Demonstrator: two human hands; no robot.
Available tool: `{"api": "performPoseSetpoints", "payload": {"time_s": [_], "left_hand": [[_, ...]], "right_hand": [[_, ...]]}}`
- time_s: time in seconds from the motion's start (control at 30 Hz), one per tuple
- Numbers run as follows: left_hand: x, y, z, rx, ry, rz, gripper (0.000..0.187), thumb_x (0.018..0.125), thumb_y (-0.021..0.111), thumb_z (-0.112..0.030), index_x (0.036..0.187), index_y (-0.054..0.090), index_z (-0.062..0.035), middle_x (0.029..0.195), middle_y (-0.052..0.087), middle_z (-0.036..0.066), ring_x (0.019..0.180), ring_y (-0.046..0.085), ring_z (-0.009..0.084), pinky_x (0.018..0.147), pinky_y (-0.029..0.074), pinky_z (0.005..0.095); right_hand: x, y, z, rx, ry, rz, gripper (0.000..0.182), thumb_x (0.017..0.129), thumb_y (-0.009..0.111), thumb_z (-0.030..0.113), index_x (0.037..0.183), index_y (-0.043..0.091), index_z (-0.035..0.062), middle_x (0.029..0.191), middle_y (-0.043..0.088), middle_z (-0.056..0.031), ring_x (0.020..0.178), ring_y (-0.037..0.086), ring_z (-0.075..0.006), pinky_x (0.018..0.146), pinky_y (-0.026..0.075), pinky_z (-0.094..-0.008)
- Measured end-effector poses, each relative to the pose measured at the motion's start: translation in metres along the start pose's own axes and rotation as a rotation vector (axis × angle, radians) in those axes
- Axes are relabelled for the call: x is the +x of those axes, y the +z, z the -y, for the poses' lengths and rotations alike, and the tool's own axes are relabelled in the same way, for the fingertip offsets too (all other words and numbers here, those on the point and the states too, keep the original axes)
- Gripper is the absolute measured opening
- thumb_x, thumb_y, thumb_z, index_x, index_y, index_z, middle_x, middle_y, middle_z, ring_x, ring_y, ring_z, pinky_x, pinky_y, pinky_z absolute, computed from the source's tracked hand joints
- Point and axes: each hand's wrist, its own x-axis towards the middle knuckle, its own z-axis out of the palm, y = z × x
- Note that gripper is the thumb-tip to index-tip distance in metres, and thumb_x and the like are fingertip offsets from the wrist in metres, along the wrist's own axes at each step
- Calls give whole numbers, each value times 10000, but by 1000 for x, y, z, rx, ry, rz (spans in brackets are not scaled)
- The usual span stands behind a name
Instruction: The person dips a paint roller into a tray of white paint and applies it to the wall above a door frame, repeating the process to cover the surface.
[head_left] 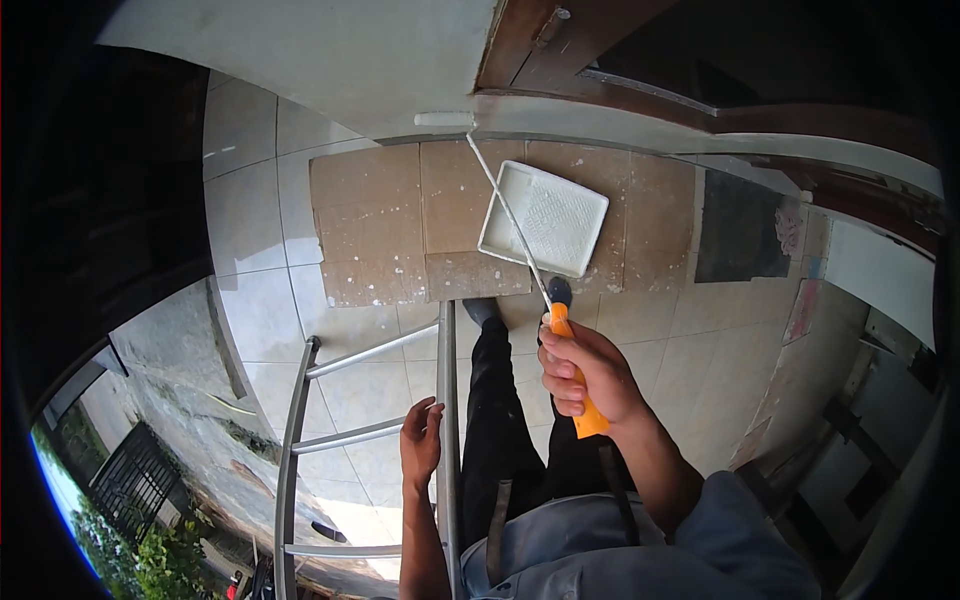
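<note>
Nearest the camera, at six o'clock, the person's grey shirt [600,555] fills the lower edge, with dark trousers [510,430] running up toward the centre. At seven o'clock the left hand [421,440] rests on the upright rail of a metal ladder [447,400], fingers loosely curled against it, gripping nothing else. Just right of centre the right hand [585,375] is closed firmly around the orange handle [580,385] of a paint roller [445,119]; its thin wire arm slants up toward eleven o'clock, and the white roller sleeve touches the wall edge at twelve o'clock. Far below, a white paint tray [545,217] lies on cardboard sheets [375,225] spread over the tiled floor [255,210].
</note>
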Motion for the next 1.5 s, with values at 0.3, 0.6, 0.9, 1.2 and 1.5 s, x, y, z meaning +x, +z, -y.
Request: {"api": "performPoseSetpoints", "payload": {"time_s": [0.3, 0.6, 0.9, 1.2, 1.5], "left_hand": [[-5, -10, 22, 14, -78, -34, 384, 977, 565, -261, 1220, 578, 35, 1052, 699, 158, 953, 647, 210, 854, 486, 322], [-9, -18, 31, 28, -103, 5, 360, 991, 556, -233, 1225, 573, 40, 1057, 700, 139, 992, 656, 207, 901, 485, 319], [-16, -29, 42, 79, -176, -23, 330, 1002, 536, -177, 1248, 551, 43, 1118, 681, 180, 1079, 630, 208, 913, 489, 307], [-13, -22, 35, 114, -207, 4, 339, 1004, 533, -178, 1255, 545, 49, 1130, 675, 192, 1098, 626, 226, 939, 480, 316], [-16, -28, 34, 114, -214, -2, 351, 1003, 530, -197, 1252, 547, 51, 1133, 673, 200, 1105, 624, 228, 954, 466, 319]], "right_hand": [[144, -36, -21, 0, -64, 4, 146, 954, 611, 224, 904, 495, 150, 691, 419, 85, 534, 370, 3, 459, 315, -159], [116, -36, -22, 5, -59, -42, 109, 965, 591, 213, 921, 519, 143, 679, 408, 93, 518, 369, 8, 446, 315, -156], [245, -69, -33, 0, -103, -10, 128, 921, 622, 175, 889, 509, 124, 703, 469, 74, 550, 416, -6, 497, 348, -183], [302, -64, -14, 122, -109, 27, 130, 897, 634, 130, 842, 518, 108, 700, 467, 56, 566, 435, -20, 511, 372, -182], [255, -53, -14, 158, -80, -17, 116, 892, 637, 130, 850, 531, 108, 695, 466, 54, 567, 438, -21, 495, 367, -173]]}}
